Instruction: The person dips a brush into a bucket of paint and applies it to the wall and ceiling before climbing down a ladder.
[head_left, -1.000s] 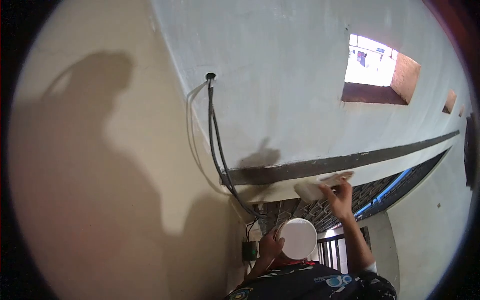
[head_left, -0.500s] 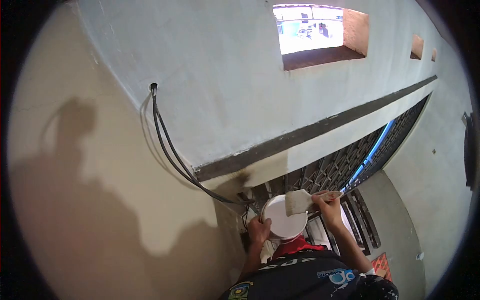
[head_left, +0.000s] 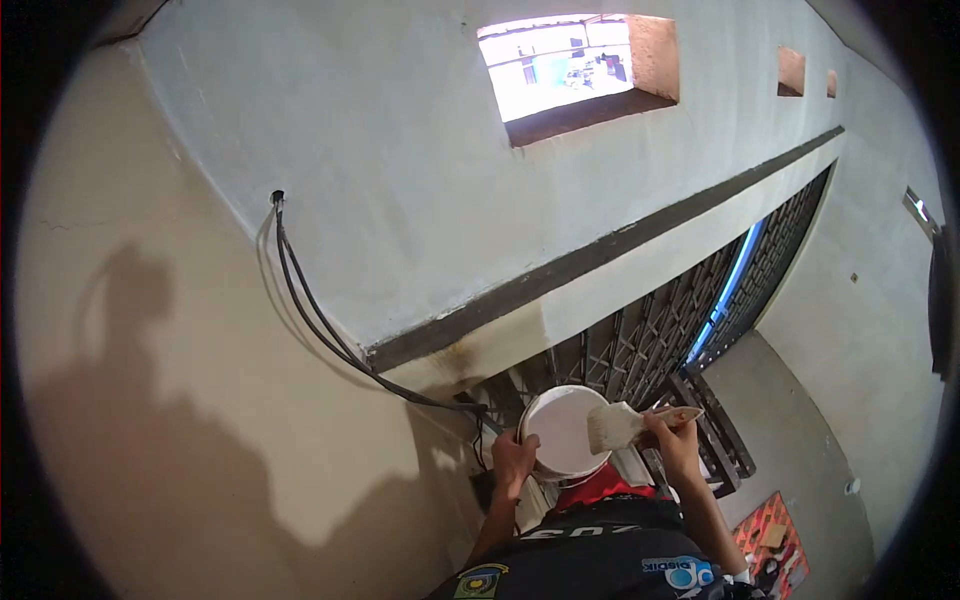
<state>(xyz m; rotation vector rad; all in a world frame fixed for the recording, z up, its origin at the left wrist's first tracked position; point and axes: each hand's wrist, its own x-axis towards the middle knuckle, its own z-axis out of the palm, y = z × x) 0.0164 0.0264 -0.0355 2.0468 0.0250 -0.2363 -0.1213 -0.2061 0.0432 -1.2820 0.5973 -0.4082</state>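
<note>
A round white bucket point(head_left: 562, 430) holds pale paint in front of my body. My left hand point(head_left: 514, 462) grips its left rim, with the thumb over the edge. In my right hand point(head_left: 677, 440) is a wide paintbrush point(head_left: 617, 427), held by its wooden handle. The brush's pale bristles point left, over the right part of the bucket's opening. Whether they touch the paint I cannot tell.
Black cables point(head_left: 310, 310) hang from a hole in the pale wall point(head_left: 400, 180) and run down close to my left hand. A dark metal lattice gate point(head_left: 640, 340) stands beyond the bucket. An orange patterned sheet point(head_left: 770, 535) with items lies at the lower right.
The view has shifted, so the wall and window sit further left. My right hand and the brush are slightly lower and further right; the bristles have moved right over the bucket.
</note>
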